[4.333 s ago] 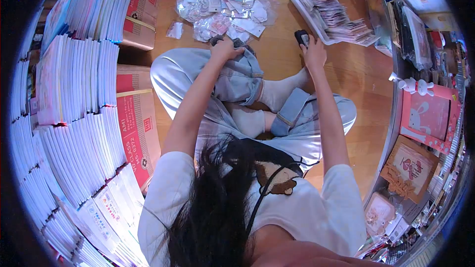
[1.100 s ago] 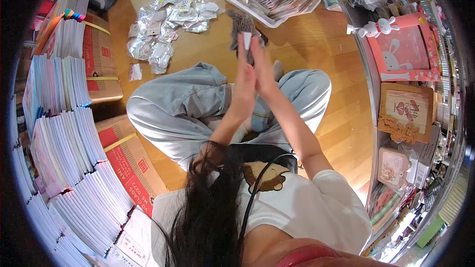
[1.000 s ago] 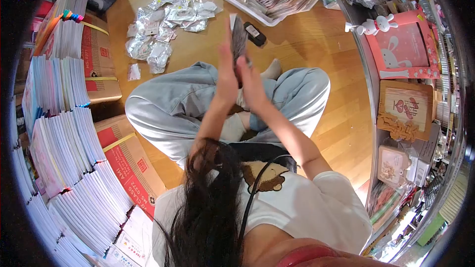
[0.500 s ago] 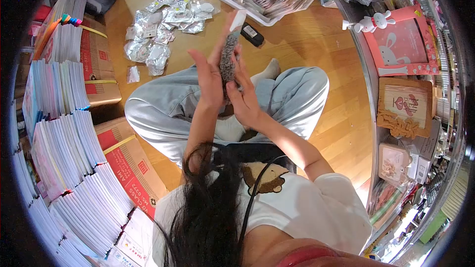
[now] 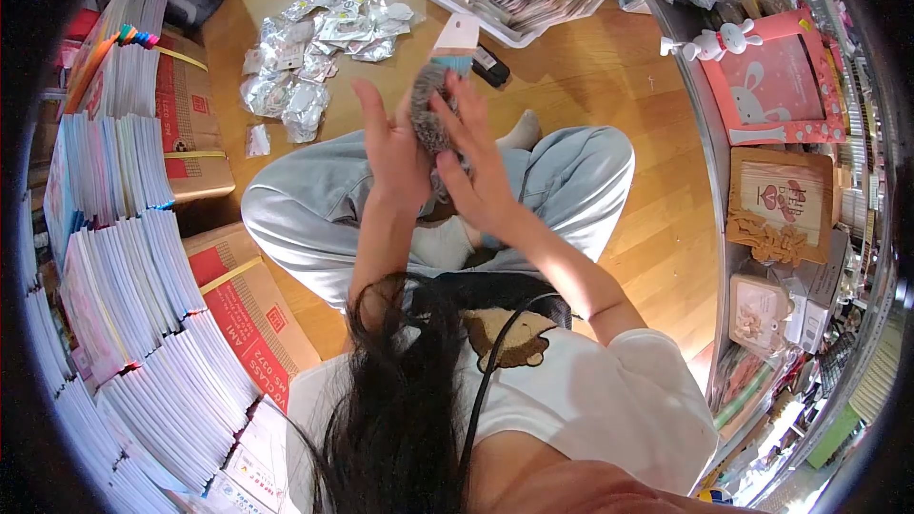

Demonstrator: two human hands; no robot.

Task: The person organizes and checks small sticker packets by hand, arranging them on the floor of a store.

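Bundle [image 5: 433, 100], grey and fuzzy, lies in the head view between the left hand [image 5: 398, 157], its thumb spread, and the right hand [image 5: 478, 167], fingers splayed over it, and seems light and soft, best held at its stiff-looking white card [image 5: 458, 33].

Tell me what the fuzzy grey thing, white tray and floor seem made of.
Fuzzy grey thing: probably soft plush or knit, given its nubbly surface. White tray: likely smooth plastic, with thin walls. Floor: glossy wood or laminate, showing planks and glare.

Bright floor [image 5: 662, 238], fisheye-bent edges, blackened corners, lower-right glare.
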